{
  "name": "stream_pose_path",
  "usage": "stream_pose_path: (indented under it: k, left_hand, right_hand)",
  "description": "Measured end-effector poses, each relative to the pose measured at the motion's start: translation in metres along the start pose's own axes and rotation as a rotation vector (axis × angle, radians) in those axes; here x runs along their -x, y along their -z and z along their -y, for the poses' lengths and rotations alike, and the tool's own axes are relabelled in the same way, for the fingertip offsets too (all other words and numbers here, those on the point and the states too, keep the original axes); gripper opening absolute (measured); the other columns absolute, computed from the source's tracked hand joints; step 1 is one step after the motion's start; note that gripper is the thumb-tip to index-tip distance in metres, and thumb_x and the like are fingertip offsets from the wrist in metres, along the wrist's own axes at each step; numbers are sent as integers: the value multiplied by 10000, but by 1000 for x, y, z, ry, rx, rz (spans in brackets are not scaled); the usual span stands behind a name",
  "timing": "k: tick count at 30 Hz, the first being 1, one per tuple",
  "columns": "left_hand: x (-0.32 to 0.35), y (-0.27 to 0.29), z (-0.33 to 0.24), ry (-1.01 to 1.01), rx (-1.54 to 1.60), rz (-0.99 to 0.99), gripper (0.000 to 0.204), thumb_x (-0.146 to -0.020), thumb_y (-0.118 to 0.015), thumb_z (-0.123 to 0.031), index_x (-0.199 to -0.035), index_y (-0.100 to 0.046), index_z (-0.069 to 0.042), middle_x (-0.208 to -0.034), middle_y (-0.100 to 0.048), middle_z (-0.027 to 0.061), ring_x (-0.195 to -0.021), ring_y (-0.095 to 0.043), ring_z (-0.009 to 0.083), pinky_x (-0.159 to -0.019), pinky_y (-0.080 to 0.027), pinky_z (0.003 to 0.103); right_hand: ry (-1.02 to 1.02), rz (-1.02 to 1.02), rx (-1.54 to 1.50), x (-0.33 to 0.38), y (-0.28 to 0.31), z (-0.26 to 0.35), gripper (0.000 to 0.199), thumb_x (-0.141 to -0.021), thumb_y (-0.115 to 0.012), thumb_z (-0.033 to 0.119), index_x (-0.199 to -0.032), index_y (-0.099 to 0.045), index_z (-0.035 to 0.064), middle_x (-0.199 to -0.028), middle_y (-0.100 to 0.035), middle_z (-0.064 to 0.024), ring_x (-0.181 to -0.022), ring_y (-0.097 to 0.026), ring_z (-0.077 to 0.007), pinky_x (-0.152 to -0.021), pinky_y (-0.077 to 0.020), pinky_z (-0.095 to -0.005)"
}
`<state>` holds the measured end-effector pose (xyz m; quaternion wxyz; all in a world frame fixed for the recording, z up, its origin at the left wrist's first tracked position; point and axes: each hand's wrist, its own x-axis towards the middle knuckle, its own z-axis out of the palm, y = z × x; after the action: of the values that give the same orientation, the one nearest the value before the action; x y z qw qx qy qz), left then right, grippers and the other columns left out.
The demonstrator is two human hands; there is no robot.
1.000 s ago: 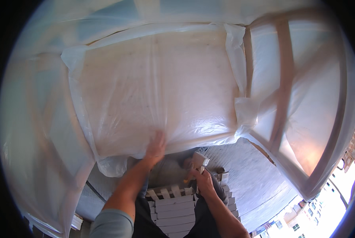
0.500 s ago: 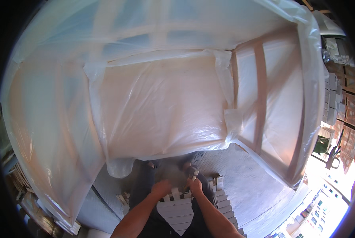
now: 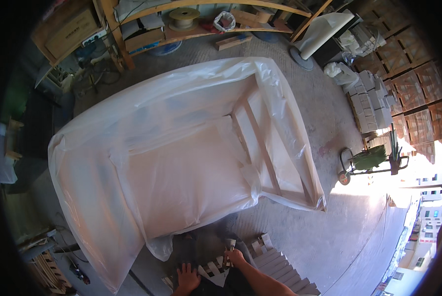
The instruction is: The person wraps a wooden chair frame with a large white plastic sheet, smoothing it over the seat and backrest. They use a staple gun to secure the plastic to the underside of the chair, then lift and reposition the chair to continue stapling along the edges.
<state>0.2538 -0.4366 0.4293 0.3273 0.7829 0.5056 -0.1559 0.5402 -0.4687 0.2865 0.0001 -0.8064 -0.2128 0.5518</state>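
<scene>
My left hand (image 3: pixel 187 278) rests with its fingers spread at my knee, beside several pale wooden slats (image 3: pixel 212 267). My right hand (image 3: pixel 236 257) is closed around a hand tool (image 3: pixel 230 244) with a light, metallic-looking head; its exact kind is too small to make out. In front of me stands a large wooden sofa frame (image 3: pixel 186 172) covered in translucent plastic sheeting, its bars showing through at the right side. A loose bunch of the plastic (image 3: pixel 160 247) hangs at its near lower edge. Neither hand touches the sofa frame.
Stacked pale strips (image 3: pixel 280 269) lie right beside me. A wheeled trolley with a green load (image 3: pixel 370 158) stands on the right, near stacked wooden crates (image 3: pixel 413 84) and white blocks (image 3: pixel 369 103). Shelving with a large spool (image 3: pixel 184 18) lines the back.
My view has swung up and back, showing more of the room around the sofa frame. My left hand has gone from curled to spread; my right still grips the tool.
</scene>
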Motion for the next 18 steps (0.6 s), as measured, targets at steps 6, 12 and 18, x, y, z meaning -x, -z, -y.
stream_pose_path:
  k: [6,12,18]
  left_hand:
    - [20,23,-15,176,189,136,488,-846,-608,-425,-1197,-656,-90,-1312,-540,238,-1209,-500,460,-924,-434,630]
    - [-4,59,-23,347,270,95,434,-850,-599,-420,-1098,-695,-78,-1134,-655,223,-1042,-619,426,-864,-490,546]
    - [-36,96,-50,241,232,141,420,-855,-589,-428,-1060,-696,-77,-1092,-658,221,-1006,-626,425,-839,-493,542]
  right_hand:
    - [63,-22,107,53,109,50,386,-837,-618,408,-860,-709,33,-851,-705,-171,-864,-705,-298,-749,-548,-440]
    - [453,-71,668,64,220,37,327,-916,-524,369,-914,-701,94,-931,-718,-176,-876,-715,-340,-692,-563,-494]
    - [-96,-298,-9,87,294,-15,283,-906,-535,269,-976,-721,68,-973,-723,-164,-893,-716,-309,-745,-566,-446]
